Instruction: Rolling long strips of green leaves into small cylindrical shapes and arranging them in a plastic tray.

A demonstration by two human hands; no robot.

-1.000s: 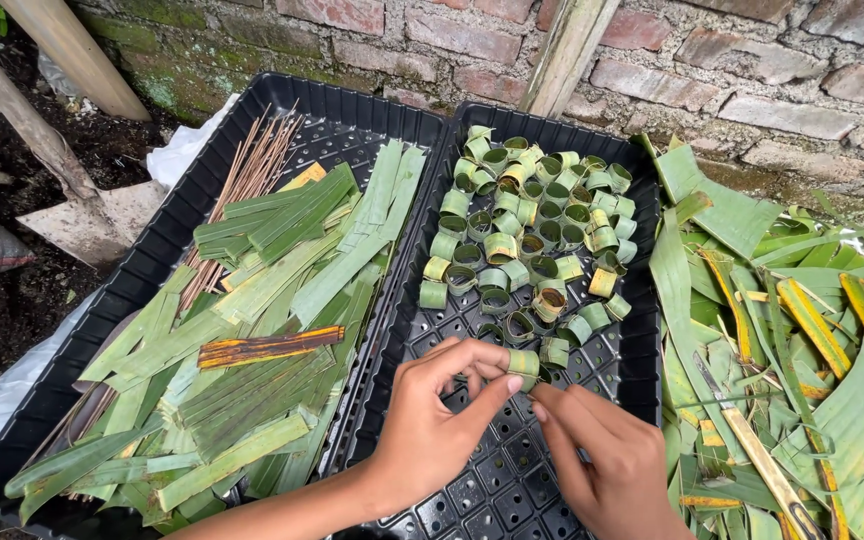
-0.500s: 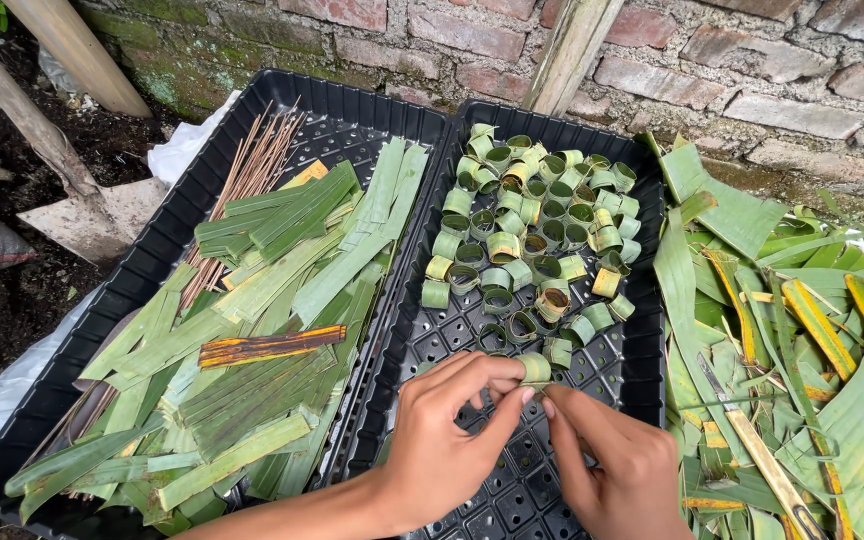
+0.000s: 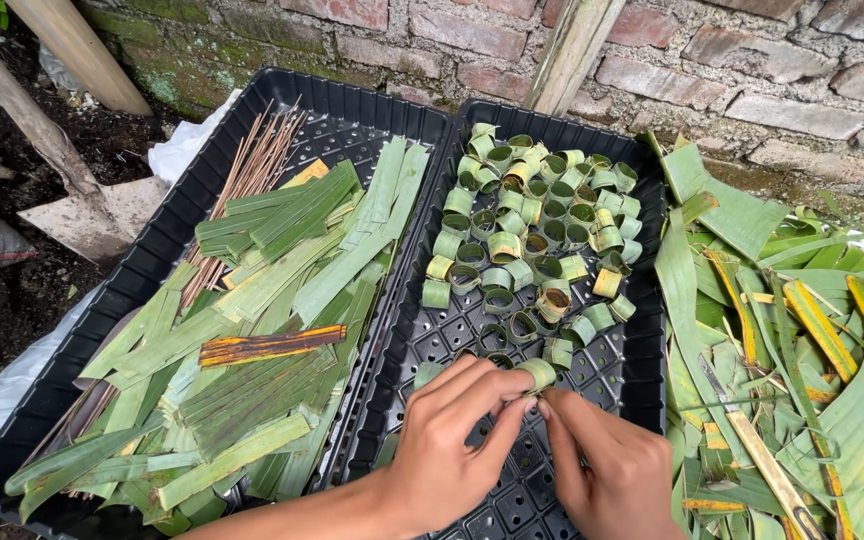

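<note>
a small green leaf ring [image 3: 535,373] is sitting between the two hands over the near part of the right tray [image 3: 642,390], a strip of leaf curled into a short band, pale green outside with a slightly yellowed edge. it is lying roughly on its side, its open ends facing left and right so that its axis is running across the view, though the fingers are hiding most of the hole. the left hand [image 3: 452,450] is curling in from the left, fingers bent close together and narrowed onto the ring, thumb and fingertips pinching its left side. the right hand [image 3: 607,470] is coming up from below right, its index finger and thumb drawn tight and touching the ring's lower right edge; the rest of its fingers are folding under the palm. just beyond the hands a cluster of finished rings [image 3: 532,230] is filling the far half of the same black tray, standing and tipping at mixed angles. the left tray [image 3: 182,210] is holding flat cut leaf strips [image 3: 282,300] and a bundle of thin sticks [image 3: 252,170] along its far left side. loose leaves [image 3: 802,330] are lying in a heap to the right of the trays, with a knife [image 3: 752,450] resting on them.
</note>
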